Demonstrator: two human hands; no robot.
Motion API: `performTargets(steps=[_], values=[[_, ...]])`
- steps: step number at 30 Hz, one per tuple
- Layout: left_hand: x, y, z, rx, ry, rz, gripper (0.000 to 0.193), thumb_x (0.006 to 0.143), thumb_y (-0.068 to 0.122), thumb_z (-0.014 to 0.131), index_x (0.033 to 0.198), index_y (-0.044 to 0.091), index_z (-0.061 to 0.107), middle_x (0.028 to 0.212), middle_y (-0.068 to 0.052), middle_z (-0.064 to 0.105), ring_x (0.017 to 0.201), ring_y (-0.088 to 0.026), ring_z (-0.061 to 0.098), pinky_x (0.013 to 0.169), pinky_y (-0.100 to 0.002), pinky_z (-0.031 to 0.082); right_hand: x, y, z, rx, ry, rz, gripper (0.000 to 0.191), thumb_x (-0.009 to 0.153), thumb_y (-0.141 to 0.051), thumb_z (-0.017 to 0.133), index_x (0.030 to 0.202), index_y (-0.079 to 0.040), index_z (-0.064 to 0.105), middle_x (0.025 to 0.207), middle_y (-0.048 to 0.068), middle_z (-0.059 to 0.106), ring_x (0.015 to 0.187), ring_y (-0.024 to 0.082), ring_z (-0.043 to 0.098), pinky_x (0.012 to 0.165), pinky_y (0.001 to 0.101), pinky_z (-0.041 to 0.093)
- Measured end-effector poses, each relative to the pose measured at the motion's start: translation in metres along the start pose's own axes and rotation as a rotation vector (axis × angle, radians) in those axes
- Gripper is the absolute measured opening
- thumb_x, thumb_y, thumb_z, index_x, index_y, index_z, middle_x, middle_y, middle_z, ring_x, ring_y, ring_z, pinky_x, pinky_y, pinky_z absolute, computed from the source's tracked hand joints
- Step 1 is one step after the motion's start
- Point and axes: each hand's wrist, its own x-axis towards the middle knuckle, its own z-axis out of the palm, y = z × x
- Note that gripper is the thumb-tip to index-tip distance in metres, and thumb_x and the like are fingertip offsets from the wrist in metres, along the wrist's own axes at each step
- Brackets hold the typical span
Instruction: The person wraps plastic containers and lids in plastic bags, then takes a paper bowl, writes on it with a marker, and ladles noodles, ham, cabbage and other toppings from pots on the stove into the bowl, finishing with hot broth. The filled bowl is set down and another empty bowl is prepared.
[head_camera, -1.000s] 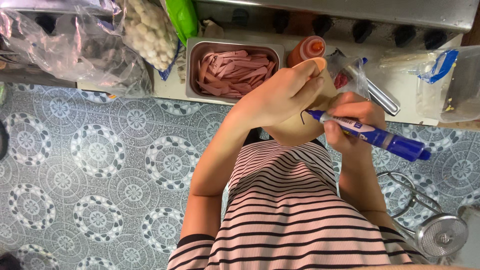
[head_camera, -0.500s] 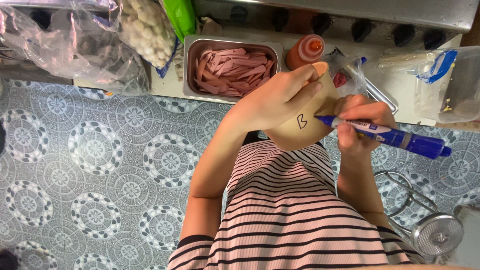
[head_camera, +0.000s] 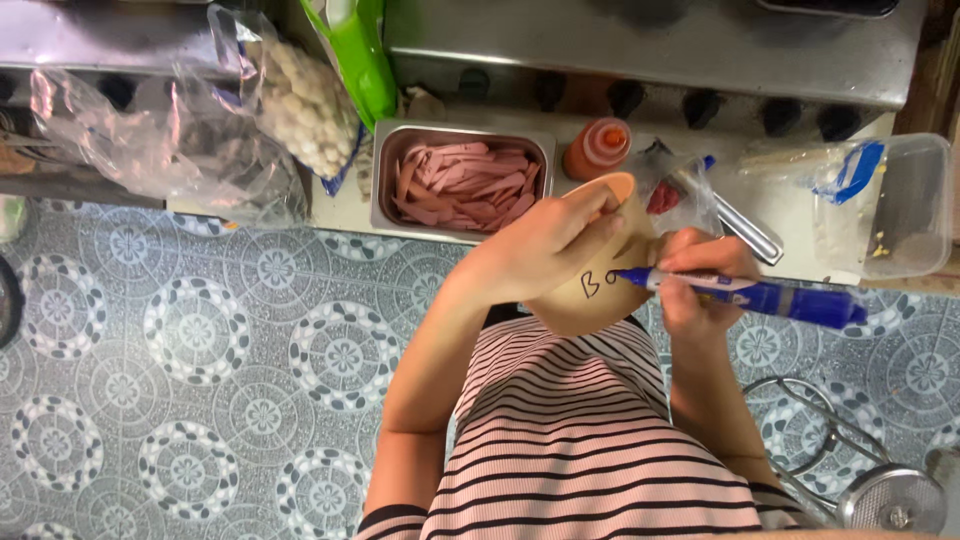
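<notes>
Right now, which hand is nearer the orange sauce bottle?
Left. The left hand grips the cup just below the bottle; the right hand holds the marker farther off.

A tan, round-bodied paper cup (head_camera: 600, 290) with a pale orange rim sits just right of the frame's centre, tipped on its side so that its open mouth points toward 12 o'clock and its closed base toward 6 o'clock. Its smooth side faces the camera and bears two dark handwritten marks near the middle. A blue plastic marker pen (head_camera: 760, 296) with a darker blue cap end lies almost level at the cup's 3 o'clock, its dark tip touching the cup's side just right of the marks, its barrel running off toward 3 o'clock.
</notes>
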Motion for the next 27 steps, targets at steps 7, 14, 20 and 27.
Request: performTargets(steps=[7,14,20,27], values=[[-0.004,0.004,-0.005,0.01,-0.05,-0.062,0.024,0.104,0.019,0.054,0.119,0.0,0.052,0.087,-0.014,0.062,0.073,-0.027,0.064,0.068,-0.037,0.051,-0.004,0.002,0.0,0.142,0.143,0.145,0.024,0.099,-0.014,0.069,0.101,-0.002,0.048,0.079,0.006,0.049,0.065,0.011,0.039,0.061,0.0239,0.036],[-0.007,0.0,-0.003,-0.017,-0.066,0.057,0.014,0.108,0.014,0.054,0.11,0.0,0.051,0.098,-0.013,0.055,0.085,-0.025,0.057,0.076,-0.036,0.049,-0.004,0.007,-0.003,0.175,0.058,0.068,0.02,0.091,-0.011,0.063,0.098,-0.003,0.047,0.073,0.004,0.047,0.06,0.009,0.038,0.058,0.0254,0.035],[-0.006,0.004,-0.001,-0.005,-0.073,-0.034,0.015,0.107,0.016,0.054,0.11,0.001,0.052,0.087,-0.011,0.055,0.073,-0.022,0.055,0.068,-0.035,0.048,-0.006,0.004,-0.005,0.225,0.138,0.177,0.015,0.092,-0.006,0.061,0.095,-0.003,0.047,0.073,0.005,0.044,0.062,0.009,0.036,0.057,0.0253,0.033],[-0.008,0.006,0.0,-0.05,-0.063,-0.102,0.019,0.108,0.021,0.054,0.113,0.002,0.057,0.073,-0.01,0.055,0.063,-0.021,0.054,0.062,-0.034,0.047,-0.008,0.008,-0.012,0.232,0.164,0.143,0.019,0.095,-0.011,0.063,0.094,-0.004,0.045,0.071,0.006,0.042,0.061,0.01,0.033,0.058,0.024,0.029]])
